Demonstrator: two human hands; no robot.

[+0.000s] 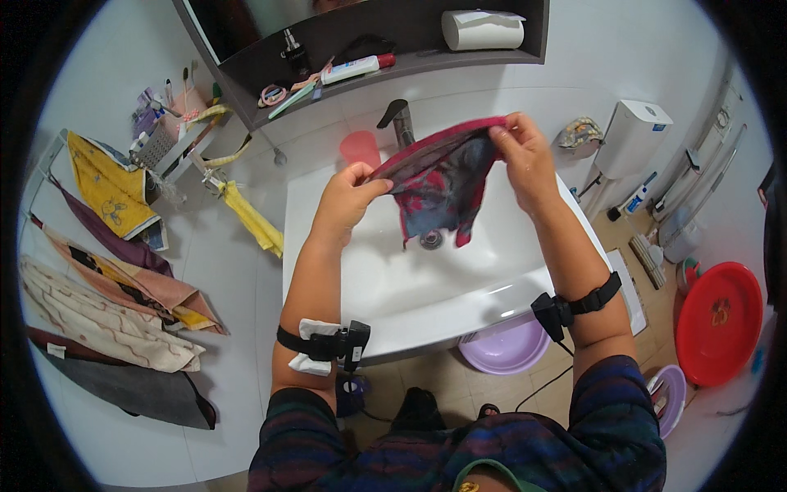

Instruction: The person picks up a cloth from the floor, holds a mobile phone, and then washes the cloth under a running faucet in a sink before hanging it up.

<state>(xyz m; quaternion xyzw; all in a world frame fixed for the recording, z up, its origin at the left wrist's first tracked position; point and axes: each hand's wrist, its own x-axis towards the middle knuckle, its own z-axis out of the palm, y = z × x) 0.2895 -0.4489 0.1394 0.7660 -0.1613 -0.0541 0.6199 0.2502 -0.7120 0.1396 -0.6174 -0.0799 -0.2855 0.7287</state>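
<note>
Between both hands a pair of dark grey underpants point(438, 182) with red-pink edging and patches is stretched over the white washbasin point(369, 283). My left hand point(348, 197) pinches one end of the waistband between thumb and fingers. Higher up, my right hand point(525, 156) grips the other end, so the band slants upward to the right. The cloth hangs down in loose folds, its lower edge near the drain point(431, 239). Behind it stands a dark tap point(399, 121), partly covered by the band. A pink cup point(359, 148) sits at the basin's back, left of the tap.
A grey shelf point(443, 70) above carries a toothpaste tube point(357, 69) and a paper roll point(484, 31). Towels point(106, 303) hang on the left wall. On the floor are a purple basin point(504, 348) and, at right, a red basin point(718, 324) leaning upright.
</note>
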